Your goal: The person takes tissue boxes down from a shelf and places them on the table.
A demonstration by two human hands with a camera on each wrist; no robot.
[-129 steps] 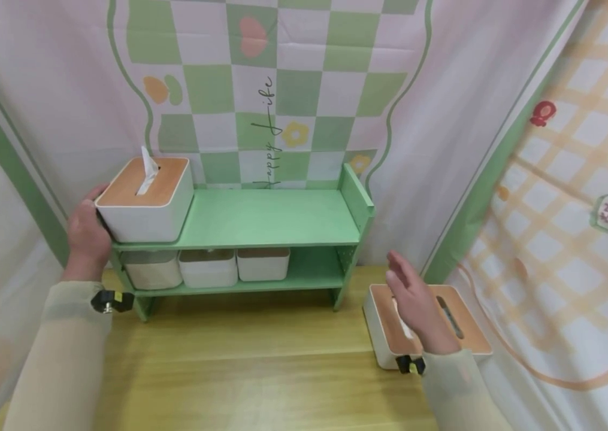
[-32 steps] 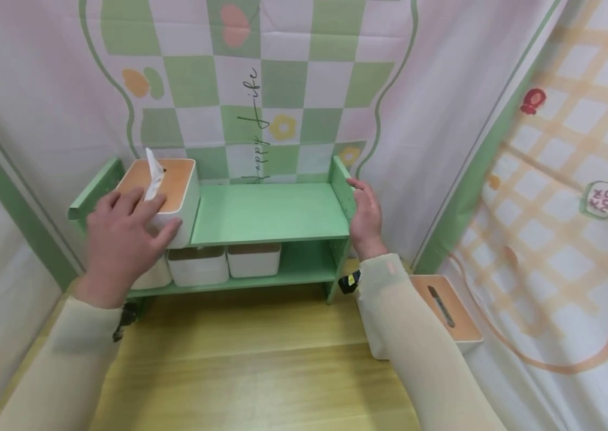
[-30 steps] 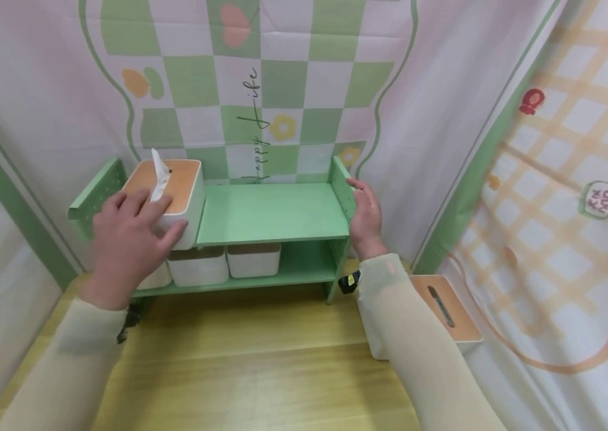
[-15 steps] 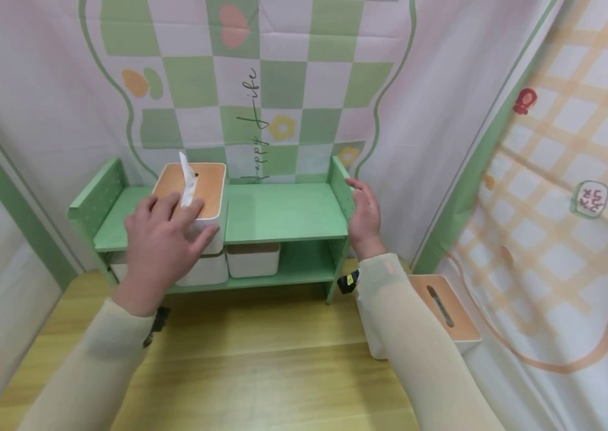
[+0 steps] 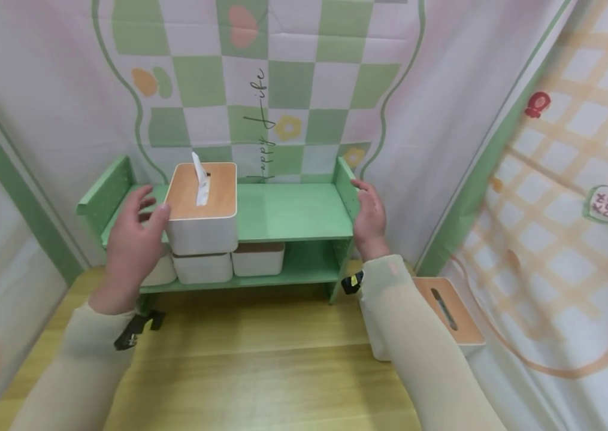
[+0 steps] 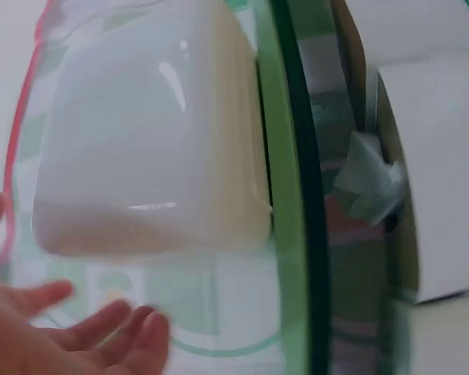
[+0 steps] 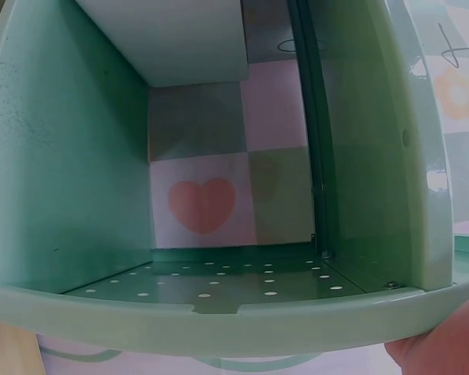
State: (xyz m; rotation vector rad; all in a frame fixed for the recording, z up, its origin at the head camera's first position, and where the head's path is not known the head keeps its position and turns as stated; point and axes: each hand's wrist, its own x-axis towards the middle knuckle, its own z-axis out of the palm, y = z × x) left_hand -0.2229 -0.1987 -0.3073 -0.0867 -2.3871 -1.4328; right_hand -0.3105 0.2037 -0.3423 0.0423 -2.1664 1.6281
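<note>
A white tissue box (image 5: 202,234) with a wood-coloured lid and a tissue sticking up stands on the top board of the green shelf (image 5: 298,209), left of the middle. My left hand (image 5: 133,239) is beside its left side in the head view, fingers loosely spread and holding nothing; the left wrist view shows a gap between fingers (image 6: 152,340) and box. My right hand (image 5: 371,221) rests against the outer side of the shelf's right end panel (image 5: 345,182). Only a bit of that hand shows in the right wrist view.
Several white bins, including one in the middle (image 5: 203,268) and one farther right (image 5: 258,260), stand on the lower board. A second tissue box (image 5: 468,317) is on the wooden surface (image 5: 239,371) at right, partly behind my right forearm. A patterned curtain (image 5: 293,84) hangs behind.
The tissue box has moved right from the shelf's left end. My left hand, earlier on its front and lid, has come away to the left. My right hand went from above the second box to the panel.
</note>
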